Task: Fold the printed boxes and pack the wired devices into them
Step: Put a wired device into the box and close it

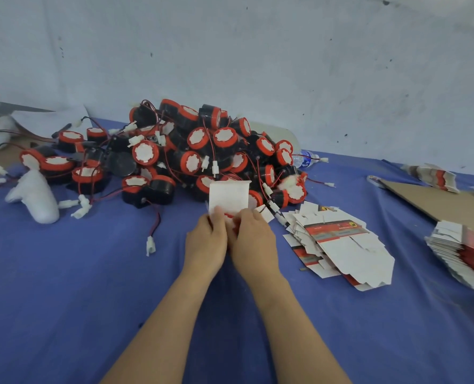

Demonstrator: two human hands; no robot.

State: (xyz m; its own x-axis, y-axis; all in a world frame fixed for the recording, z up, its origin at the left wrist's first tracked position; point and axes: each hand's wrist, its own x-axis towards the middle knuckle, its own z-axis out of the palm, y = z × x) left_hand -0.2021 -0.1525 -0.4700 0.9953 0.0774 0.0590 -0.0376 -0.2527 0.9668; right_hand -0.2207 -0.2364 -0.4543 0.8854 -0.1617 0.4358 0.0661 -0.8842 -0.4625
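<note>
L hand point(205, 241) & R hand point(253, 241) bare; forearms bare, unsleeved.

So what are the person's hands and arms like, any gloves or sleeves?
No gloves: the left hand and right hand are bare. The left forearm and right forearm are bare too, no sleeve in view. No watch, ring or bracelet shows.

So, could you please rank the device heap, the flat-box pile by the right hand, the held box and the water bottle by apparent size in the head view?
1. device heap
2. flat-box pile
3. held box
4. water bottle; it lies farther off and partly hidden, so this is unsure.
</note>
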